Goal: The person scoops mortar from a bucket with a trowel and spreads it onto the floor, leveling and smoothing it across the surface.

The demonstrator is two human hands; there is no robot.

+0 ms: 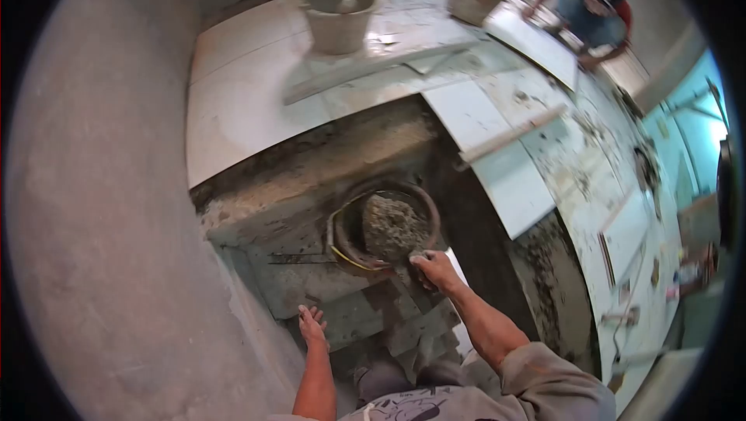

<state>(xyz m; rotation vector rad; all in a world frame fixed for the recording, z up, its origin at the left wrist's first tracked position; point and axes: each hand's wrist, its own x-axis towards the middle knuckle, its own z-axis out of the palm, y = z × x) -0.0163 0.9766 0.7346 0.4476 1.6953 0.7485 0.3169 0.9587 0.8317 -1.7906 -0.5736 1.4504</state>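
Observation:
A round bucket (432, 215) with a dirty rim stands on the lower step ahead of me. Inside it is a heap of grey, lumpy wet mortar (395, 225). My right hand (437, 272) is closed at the bucket's near right rim. A mortar-smeared grey piece shows beside its fingers, but what the fist grips is mostly hidden. To the left and nearer my body, my left hand (312, 323) hangs with its fingers apart, holding nothing. Below both hands lie tiled lower steps (342, 308).
Another bucket (338, 29) and a long wooden strip (373, 71) rest on the upper tiled floor. A plaster wall (109, 188) bounds the left. A person in red (594, 13) crouches at a large white tile (532, 44). Loose tiles (625, 231) lie at right.

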